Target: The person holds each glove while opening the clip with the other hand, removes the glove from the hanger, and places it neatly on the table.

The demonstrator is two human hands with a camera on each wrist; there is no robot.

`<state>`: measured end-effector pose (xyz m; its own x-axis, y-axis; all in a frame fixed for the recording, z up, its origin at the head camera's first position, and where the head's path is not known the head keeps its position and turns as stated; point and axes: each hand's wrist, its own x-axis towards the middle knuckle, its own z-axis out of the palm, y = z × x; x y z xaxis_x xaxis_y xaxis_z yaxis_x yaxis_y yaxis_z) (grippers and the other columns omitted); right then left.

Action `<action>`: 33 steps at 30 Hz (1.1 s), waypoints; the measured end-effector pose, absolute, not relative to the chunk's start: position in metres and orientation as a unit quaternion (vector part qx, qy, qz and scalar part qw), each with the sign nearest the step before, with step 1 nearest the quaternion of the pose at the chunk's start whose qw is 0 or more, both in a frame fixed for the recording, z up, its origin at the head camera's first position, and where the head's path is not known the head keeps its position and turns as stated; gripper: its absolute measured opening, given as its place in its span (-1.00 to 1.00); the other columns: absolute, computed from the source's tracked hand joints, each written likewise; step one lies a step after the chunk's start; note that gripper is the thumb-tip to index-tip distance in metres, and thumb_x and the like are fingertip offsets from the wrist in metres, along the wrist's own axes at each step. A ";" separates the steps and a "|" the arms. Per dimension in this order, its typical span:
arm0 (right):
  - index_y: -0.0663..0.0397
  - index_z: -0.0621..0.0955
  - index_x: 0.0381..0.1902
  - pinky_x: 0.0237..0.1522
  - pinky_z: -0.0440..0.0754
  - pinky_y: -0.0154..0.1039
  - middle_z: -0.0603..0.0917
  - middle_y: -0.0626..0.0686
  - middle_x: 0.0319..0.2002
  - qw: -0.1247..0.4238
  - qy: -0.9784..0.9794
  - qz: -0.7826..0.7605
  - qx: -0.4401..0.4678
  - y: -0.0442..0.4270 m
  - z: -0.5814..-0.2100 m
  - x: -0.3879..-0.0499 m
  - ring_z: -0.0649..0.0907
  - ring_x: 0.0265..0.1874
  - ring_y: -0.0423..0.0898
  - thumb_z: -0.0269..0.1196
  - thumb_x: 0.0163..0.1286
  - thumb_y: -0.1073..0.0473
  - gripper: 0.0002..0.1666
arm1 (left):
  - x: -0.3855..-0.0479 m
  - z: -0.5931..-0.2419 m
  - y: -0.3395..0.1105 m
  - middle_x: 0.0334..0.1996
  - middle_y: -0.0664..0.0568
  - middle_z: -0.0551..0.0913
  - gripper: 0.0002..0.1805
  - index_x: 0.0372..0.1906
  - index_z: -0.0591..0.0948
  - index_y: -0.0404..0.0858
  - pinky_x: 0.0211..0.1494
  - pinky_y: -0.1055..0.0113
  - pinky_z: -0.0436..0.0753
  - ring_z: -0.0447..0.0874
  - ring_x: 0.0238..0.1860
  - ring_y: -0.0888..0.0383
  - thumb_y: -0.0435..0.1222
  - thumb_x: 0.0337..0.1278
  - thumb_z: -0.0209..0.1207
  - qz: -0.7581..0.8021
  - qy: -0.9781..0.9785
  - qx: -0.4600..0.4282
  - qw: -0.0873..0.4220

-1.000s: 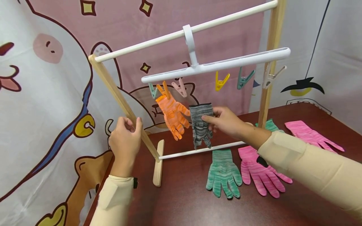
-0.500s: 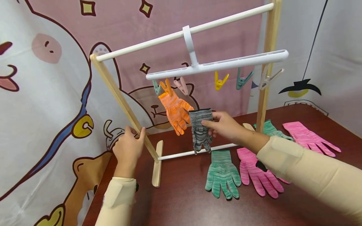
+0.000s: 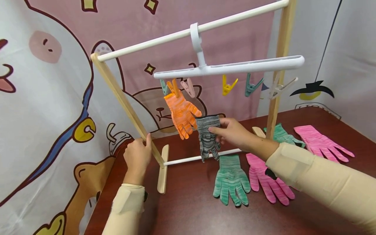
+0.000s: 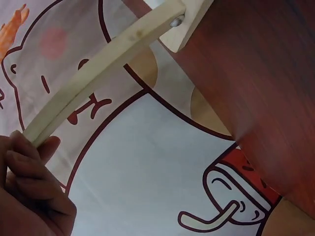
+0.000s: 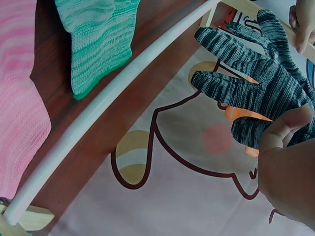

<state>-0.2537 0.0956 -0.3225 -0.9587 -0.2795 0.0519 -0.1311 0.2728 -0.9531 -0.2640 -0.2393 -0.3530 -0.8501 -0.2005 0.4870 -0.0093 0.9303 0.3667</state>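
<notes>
With curled fingers, my left hand [image 3: 137,156] grips the left wooden post [image 3: 120,94] of a drying rack; the left wrist view shows the fingers [image 4: 29,169] wrapped at the post. My right hand [image 3: 235,132] pinches a grey striped knit glove [image 3: 207,130] near its cuff, thumb in front. The glove hangs fingers down, just right of an orange glove [image 3: 182,114], which an orange clothespin [image 3: 174,87] holds under the white hanger [image 3: 235,67]. In the right wrist view, the grey glove [image 5: 275,83] overlaps the orange one.
Green [image 3: 163,87], pink [image 3: 188,88], yellow [image 3: 228,85], teal [image 3: 253,85] and pale [image 3: 280,86] clothespins hang from the hanger. On the dark red table [image 3: 188,202] lie a green glove [image 3: 232,179], pink gloves [image 3: 270,179] and another green glove [image 3: 280,133] behind the rack.
My left hand has come right and down onto the post and taken hold of it. My right hand has lowered the grey glove slightly. The hanger's left end has swung up and right.
</notes>
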 end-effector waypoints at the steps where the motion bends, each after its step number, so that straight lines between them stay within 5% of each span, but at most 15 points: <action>1: 0.28 0.56 -0.15 -0.38 0.62 -0.23 0.62 -0.01 -0.53 0.064 0.794 -0.590 -0.129 0.095 -0.323 -0.254 0.63 -0.47 -0.07 0.25 0.46 0.05 -0.67 | -0.263 -0.353 -0.239 -0.68 -0.13 0.65 -0.36 -0.62 0.62 -0.24 -0.65 0.08 0.42 0.60 -0.65 -0.14 0.12 0.45 -0.03 -0.178 -0.946 0.057 0.266; 6: 0.13 0.49 -0.52 -0.41 0.56 -0.26 0.59 -0.03 -0.59 0.056 0.801 -0.583 -0.125 0.092 -0.325 -0.253 0.57 -0.54 -0.12 0.27 0.44 0.05 -0.62 | -0.261 -0.352 -0.238 -0.65 -0.16 0.65 -0.35 -0.63 0.61 -0.25 -0.63 0.05 0.44 0.63 -0.60 -0.17 0.12 0.46 -0.05 -0.176 -0.950 0.059 0.252; 12: -0.01 0.30 -0.74 -0.52 0.26 -0.29 0.16 -0.16 -0.71 0.039 0.820 -0.556 -0.130 0.090 -0.329 -0.253 0.19 -0.67 -0.20 0.31 0.40 -0.01 -0.41 | -0.260 -0.352 -0.236 -0.67 -0.16 0.63 -0.34 -0.66 0.57 -0.24 -0.61 0.03 0.45 0.63 -0.60 -0.18 0.11 0.47 -0.06 -0.184 -0.947 0.060 0.255; 27: 0.00 0.30 -0.73 -0.58 0.18 -0.32 0.12 -0.14 -0.72 0.084 0.813 -0.553 -0.161 0.073 -0.340 -0.238 0.15 -0.71 -0.20 0.30 0.41 -0.03 -0.40 | -0.260 -0.352 -0.233 -0.62 -0.20 0.66 -0.35 -0.63 0.59 -0.28 -0.51 -0.07 0.53 0.67 -0.53 -0.22 0.08 0.50 -0.06 -0.194 -0.945 0.066 0.256; 33: 0.16 0.61 -0.44 -0.56 0.37 -0.32 0.45 -0.13 -0.66 0.111 0.805 -0.554 -0.184 0.062 -0.345 -0.232 0.39 -0.66 -0.18 0.29 0.42 0.03 -0.67 | -0.259 -0.352 -0.233 -0.64 -0.19 0.64 -0.36 -0.66 0.57 -0.26 -0.52 -0.06 0.51 0.67 -0.53 -0.22 0.07 0.49 -0.05 -0.194 -0.945 0.068 0.256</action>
<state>-0.2316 0.0620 -0.3455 -0.9081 -0.4181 0.0250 -0.1727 0.3194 -0.9318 -0.2594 -0.2330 -0.3516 -0.8598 -0.2288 0.4565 -0.0299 0.9150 0.4023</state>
